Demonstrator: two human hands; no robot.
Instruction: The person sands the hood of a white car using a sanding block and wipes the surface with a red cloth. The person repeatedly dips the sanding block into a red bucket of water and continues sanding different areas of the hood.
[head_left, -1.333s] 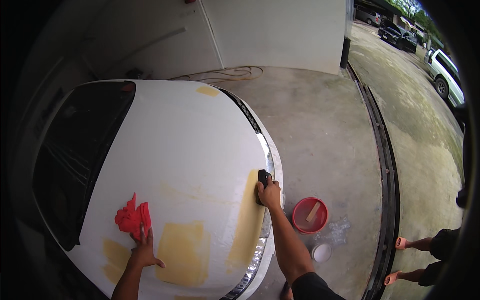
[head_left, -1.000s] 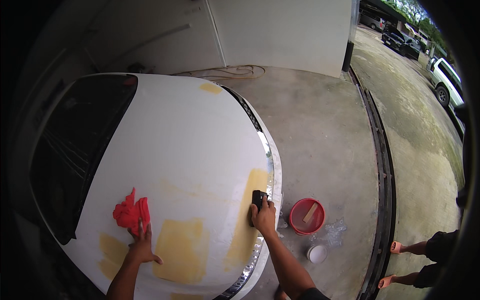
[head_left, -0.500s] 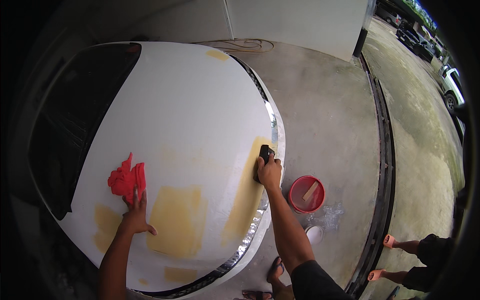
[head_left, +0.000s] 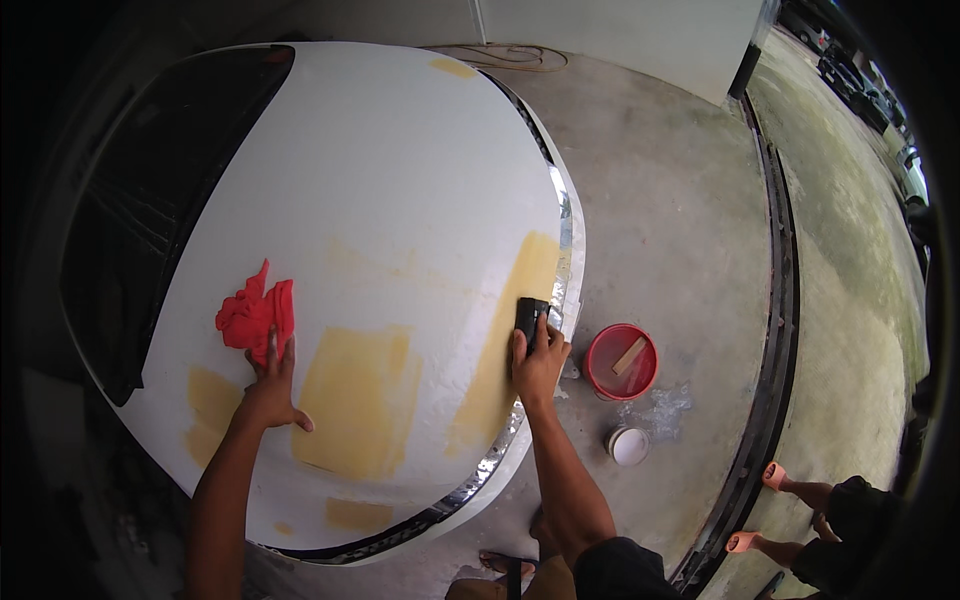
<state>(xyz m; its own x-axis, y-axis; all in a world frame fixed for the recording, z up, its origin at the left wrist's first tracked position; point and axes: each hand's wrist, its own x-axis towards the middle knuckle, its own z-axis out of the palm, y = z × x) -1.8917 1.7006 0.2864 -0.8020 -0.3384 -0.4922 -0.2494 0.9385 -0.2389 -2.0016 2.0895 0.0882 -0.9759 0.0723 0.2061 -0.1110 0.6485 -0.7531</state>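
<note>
A white car hood (head_left: 400,170) with beige filler patches spreads out before me. My right hand (head_left: 538,365) grips a black sanding block (head_left: 531,322), pressed on the long beige patch (head_left: 483,400) beside the hood's front edge. To the left, my left hand (head_left: 270,390) rests on the hood with its thumb spread and fingers stretched out, their tips touching the lower edge of a crumpled red cloth (head_left: 255,315). Near that hand lie a broad square beige patch (head_left: 355,405) and a smaller beige patch (head_left: 213,415).
On the concrete floor right of the car stand a red bucket (head_left: 598,387) of water with a wooden stick (head_left: 629,356) and a small white tub (head_left: 628,447). A dark metal floor track (head_left: 778,300) runs beyond. Another person's feet in orange sandals (head_left: 741,542) show at lower right.
My right hand has slid the sanding block toward me along the beige patch. My left hand stays at the red cloth. The whole view has shifted somewhat.
</note>
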